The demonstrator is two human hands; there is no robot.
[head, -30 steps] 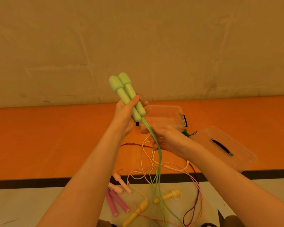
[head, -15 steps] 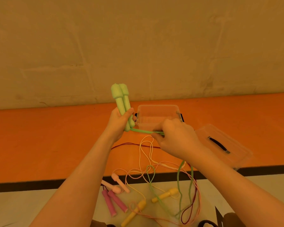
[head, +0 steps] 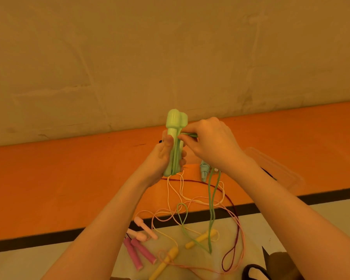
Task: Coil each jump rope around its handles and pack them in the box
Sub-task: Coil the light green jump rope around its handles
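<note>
Fingers (head: 168, 141) of left hand (head: 160, 158) curled round pair of pale green plastic jump-rope handles (head: 175, 138), held upright side by side, knobbed ends uppermost, above orange floor band (head: 69, 178)

Left to right:
- Two dark pink cylindrical handles (head: 140, 252) lying on pale floor, low left of centre, with two light pink handles (head: 143, 229) just above them
- Two yellow plastic handles (head: 200, 238), one near centre, one lower, amid tangled cords
- Loose cords of cream, pink and maroon (head: 233, 209) spread over orange band and pale floor, crossing one another
- Green cord (head: 211, 199) running from handles through right hand, hanging down in doubled strand to floor; some lengths already laid along handles
- Right hand (head: 212, 142) just beside handles, thumb and forefinger pinching green cord at upper part of handles, other fingers curled
- Pale blue rope bundle (head: 205, 168), seemingly already coiled, below right hand; whether inside box cannot be told
- Clear plastic lid (head: 275, 164) on orange band at far right; box itself largely hidden behind hands

Step in hand, as judged: winding green cord around paired handles, early turns only, much cord still slack

Next move, as judged: carry cord round handles again under light tension, left grip kept firm so handles stay together; watch for slack snagging other cords below
</note>
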